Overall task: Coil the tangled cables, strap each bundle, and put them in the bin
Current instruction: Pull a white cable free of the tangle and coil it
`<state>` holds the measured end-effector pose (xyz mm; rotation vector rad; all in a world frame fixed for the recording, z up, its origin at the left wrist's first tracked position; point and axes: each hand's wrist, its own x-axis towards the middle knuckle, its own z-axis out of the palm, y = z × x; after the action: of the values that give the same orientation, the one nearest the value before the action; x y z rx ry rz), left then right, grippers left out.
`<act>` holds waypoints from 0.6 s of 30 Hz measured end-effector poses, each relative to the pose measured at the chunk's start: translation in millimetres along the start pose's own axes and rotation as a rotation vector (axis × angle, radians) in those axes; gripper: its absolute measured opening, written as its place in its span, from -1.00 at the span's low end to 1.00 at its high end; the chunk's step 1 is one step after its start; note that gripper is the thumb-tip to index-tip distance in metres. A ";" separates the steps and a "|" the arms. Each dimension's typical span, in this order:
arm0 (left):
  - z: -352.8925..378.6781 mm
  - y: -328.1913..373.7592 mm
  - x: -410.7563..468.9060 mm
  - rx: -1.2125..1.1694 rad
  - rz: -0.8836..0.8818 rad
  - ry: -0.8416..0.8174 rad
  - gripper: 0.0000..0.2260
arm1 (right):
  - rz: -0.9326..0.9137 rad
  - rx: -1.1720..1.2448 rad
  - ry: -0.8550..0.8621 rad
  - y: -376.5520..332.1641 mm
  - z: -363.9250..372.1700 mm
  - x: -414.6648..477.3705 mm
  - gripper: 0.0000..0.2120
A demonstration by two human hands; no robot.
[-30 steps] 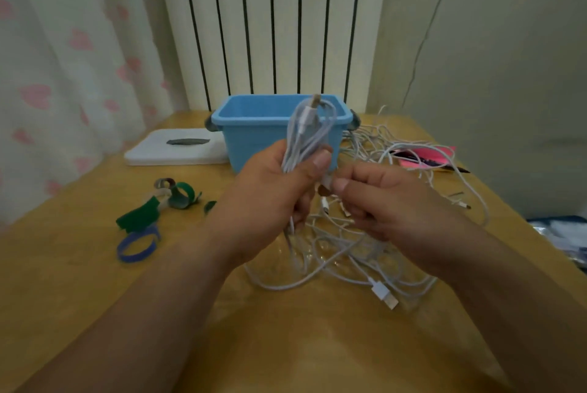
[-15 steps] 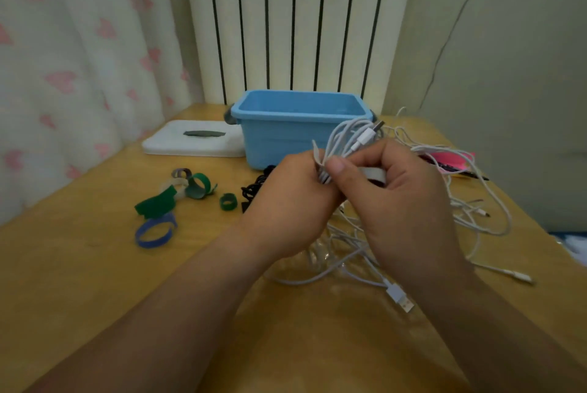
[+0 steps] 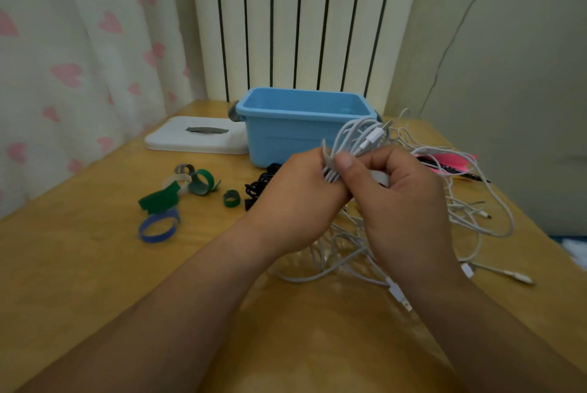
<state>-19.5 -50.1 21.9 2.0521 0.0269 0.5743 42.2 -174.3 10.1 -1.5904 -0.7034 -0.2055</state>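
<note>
A coiled white cable bundle (image 3: 359,138) sticks up between my two hands in front of the blue bin (image 3: 286,129). My left hand (image 3: 298,198) grips the bundle's lower part. My right hand (image 3: 403,195) pinches a pale strap (image 3: 328,157) around the bundle with thumb and fingers. A tangle of white cables (image 3: 470,211) lies on the table below and to the right of my hands. A black cable bundle (image 3: 259,186) sits just left of my left hand. The bin looks empty from here.
Loose green, blue and grey hook-and-loop straps (image 3: 173,198) lie at the left on the wooden table (image 3: 79,265). A white lid (image 3: 193,138) rests beside the bin. A pink packet (image 3: 444,163) lies at the right. A curtain and a radiator stand behind.
The bundle tilted from upright over to the right. My right hand moved up from the loose cable end onto the bundle and now presses a strap against it.
</note>
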 end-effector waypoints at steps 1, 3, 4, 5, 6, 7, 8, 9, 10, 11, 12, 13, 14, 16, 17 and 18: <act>-0.2 -1.4 1.0 0.016 0.012 0.002 -0.81 | 0.002 -0.003 -0.018 0.3 0.3 -0.2 -0.85; 0.1 -4.9 2.4 0.078 0.033 0.006 -0.78 | 0.010 0.003 -0.041 1.3 -0.2 0.0 -0.84; 0.6 -5.8 2.1 0.091 0.035 0.013 -0.77 | 0.015 0.007 -0.044 1.7 -0.7 0.1 -0.84; 1.1 -6.2 2.0 0.090 0.028 0.025 -0.79 | 0.020 0.007 -0.041 2.1 -0.8 0.3 -0.84; 1.4 -5.7 2.4 0.093 0.015 0.037 -0.81 | 0.021 0.003 -0.030 2.6 -0.8 0.3 -0.83; 1.1 -4.3 2.2 0.098 0.003 0.042 -0.84 | 0.021 -0.006 -0.016 3.1 -0.3 0.2 -0.82; 0.1 -4.0 1.2 0.105 0.001 0.032 -0.87 | 0.020 -0.015 -0.001 4.1 0.1 0.1 -0.81; -1.2 -3.2 -0.1 0.099 0.013 0.012 -0.89 | 0.023 -0.019 0.012 5.0 0.4 0.2 -0.80; -3.3 -1.8 -0.1 0.079 0.019 -0.021 -0.88 | 0.032 -0.015 0.020 5.7 0.7 0.7 -0.78; -6.1 -1.3 -2.7 0.038 0.005 -0.066 -0.84 | 0.043 -0.006 0.023 5.8 0.6 1.5 -0.77; -7.9 1.7 -1.8 -0.006 -0.026 -0.108 -0.81 | 0.053 0.002 0.024 6.2 0.3 2.5 -0.75; -7.9 4.2 -1.5 -0.041 -0.067 -0.131 -0.81 | 0.058 0.009 0.027 6.3 -0.3 3.2 -0.74; -6.6 7.4 -0.7 -0.058 -0.107 -0.135 -0.84 | 0.059 0.013 0.033 6.4 -0.9 3.3 -0.74; -1.2 10.8 0.8 -0.111 -0.211 -0.094 -0.83 | 0.046 0.015 0.052 5.8 -0.5 2.5 -0.75; 2.1 12.7 0.3 -0.207 -0.253 -0.059 -0.74 | 0.040 0.018 0.061 5.9 0.7 1.8 -0.74; 5.0 13.0 -1.8 -0.288 -0.266 -0.025 -0.64 | 0.038 0.022 0.069 6.6 1.9 1.0 -0.73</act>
<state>-21.8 -61.5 29.8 1.7396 0.1893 0.3635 46.1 -172.2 4.9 -1.5670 -0.6194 -0.2226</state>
